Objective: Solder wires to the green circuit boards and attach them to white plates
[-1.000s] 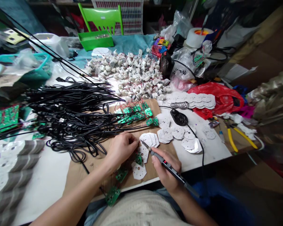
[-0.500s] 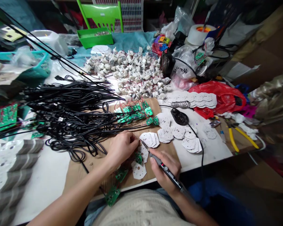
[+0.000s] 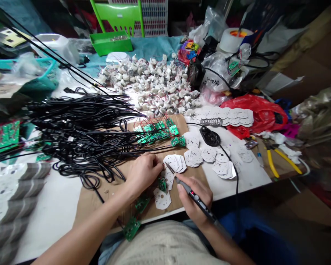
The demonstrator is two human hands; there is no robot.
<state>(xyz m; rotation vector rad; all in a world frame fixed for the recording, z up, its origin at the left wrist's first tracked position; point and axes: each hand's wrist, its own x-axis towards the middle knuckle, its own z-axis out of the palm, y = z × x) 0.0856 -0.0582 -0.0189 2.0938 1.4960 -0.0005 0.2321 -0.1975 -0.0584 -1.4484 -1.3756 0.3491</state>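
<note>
My right hand (image 3: 196, 195) grips a soldering iron (image 3: 194, 197) like a pen, a red light showing on its grey and black handle. The iron's tip points up and left, at the edge of a small stack of white circuit boards (image 3: 175, 163). Close to that tip, my left hand (image 3: 145, 171) is closed in a pinch; what its fingers hold is hidden. Just below the fingers, a small green circuit board (image 3: 162, 184) lies over a white board (image 3: 162, 199). Two more green boards (image 3: 131, 229) lie lower left, one at the table's front edge.
Black cables (image 3: 91, 136) heap on the left, some ending at green boards (image 3: 154, 132). Small white parts with red wires (image 3: 157, 81) pile up behind. A black iron stand (image 3: 210, 137) with a coil, a red bag (image 3: 260, 114) and yellow-handled pliers (image 3: 273, 163) lie right.
My right hand and the soldering iron have shifted very slightly to the right. My left hand stays in the same place, still pinched.
</note>
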